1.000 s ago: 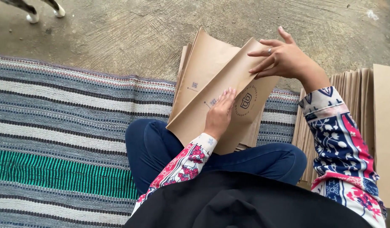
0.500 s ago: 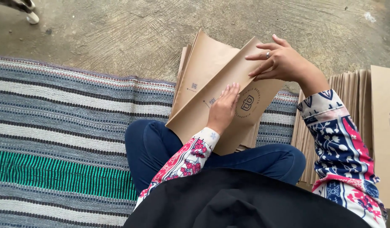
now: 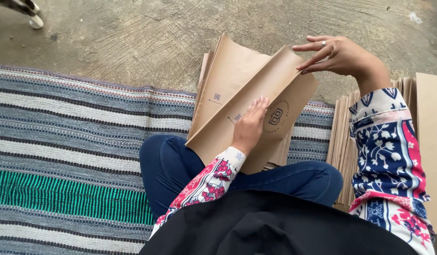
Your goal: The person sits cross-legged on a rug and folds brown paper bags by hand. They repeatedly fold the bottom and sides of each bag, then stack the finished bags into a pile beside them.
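two hands worked on a brown paper bag (image 3: pixel 249 94) propped against the seated person's crossed legs (image 3: pixel 180 165) in dark jeans. nearer, the left hand (image 3: pixel 250 126) lay flat on the bag's printed face, fingers (image 3: pixel 261 105) stretched out, pressing and gripping nothing. beyond it, the right hand (image 3: pixel 339 55) had its fingers pinched on the raised top edge of the bag. more flat bags (image 3: pixel 343 146) stood stacked to the right. a striped mat (image 3: pixel 72 141) lay beneath, bare concrete floor (image 3: pixel 133 38) farther out.
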